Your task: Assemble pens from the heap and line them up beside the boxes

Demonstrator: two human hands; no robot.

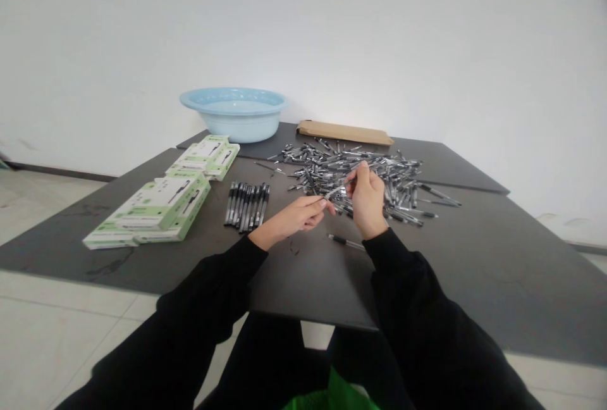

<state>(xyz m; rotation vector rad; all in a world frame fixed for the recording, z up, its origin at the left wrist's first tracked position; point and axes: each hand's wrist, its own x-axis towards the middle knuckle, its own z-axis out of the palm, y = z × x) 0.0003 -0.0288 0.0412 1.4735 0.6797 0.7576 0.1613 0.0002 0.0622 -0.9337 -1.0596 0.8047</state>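
Observation:
Between my two hands is a thin, clear pen (336, 191), tilted up to the right. My left hand (300, 215) pinches its lower left end, and my right hand (367, 198) grips the upper right end. Just beyond them spreads a big heap of loose clear pens with black parts (398, 176). A row of several black-capped pens (246, 204) lies side by side to the left of my left hand. One single pen (346, 242) rests on the table below my right hand, partly hidden by the sleeve.
Green-and-white pen boxes (161, 204) are stacked on the left of the dark table (474, 258). At the back stand a light blue basin (241, 122) and a flat brown cardboard piece (344, 132), close to the white wall. The table's front edge runs near my lap.

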